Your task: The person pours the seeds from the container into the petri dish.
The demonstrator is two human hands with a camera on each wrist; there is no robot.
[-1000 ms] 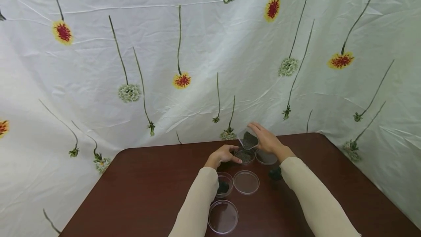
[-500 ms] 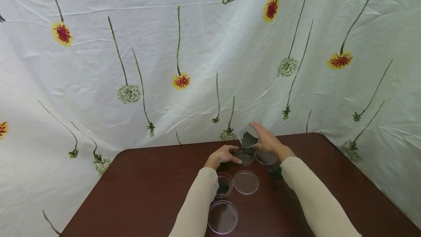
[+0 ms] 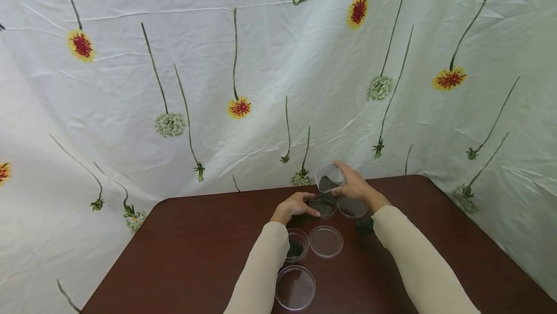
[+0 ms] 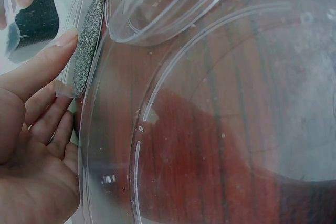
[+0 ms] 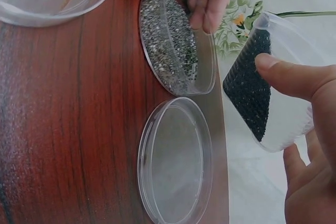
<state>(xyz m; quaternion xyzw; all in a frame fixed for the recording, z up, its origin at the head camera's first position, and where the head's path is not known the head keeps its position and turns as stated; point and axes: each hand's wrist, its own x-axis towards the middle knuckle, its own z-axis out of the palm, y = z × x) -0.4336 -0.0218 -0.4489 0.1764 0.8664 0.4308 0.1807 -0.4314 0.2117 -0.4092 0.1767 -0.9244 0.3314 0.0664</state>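
Head: five round clear dishes point(image 3: 326, 242) on wood-grained tabletop point(image 3: 209, 251); one clear cup point(image 3: 329, 172), dark granules point(image 3: 328, 185) inside, tilted above the gritty dish point(image 3: 324, 205).
Left wrist: left hand point(image 4: 37, 145) half-spread, gripping that dish's rim.
Right wrist: right hand point(image 5: 326, 111) curled round the cup.

In the head view, soft light gives the cloth point(image 3: 270, 57) a pale sheen while the tabletop point(image 3: 209, 246) looks dim.

Wrinkled white fabric point(image 3: 270, 52) behind and on both sides, printed with long-stemmed flowers point(image 3: 240, 108), red-yellow and pale green. Table point(image 3: 209, 236): dark reddish-brown, wood grain, rounded far corners, far edge near fabric. Soft light, sheen on folds.
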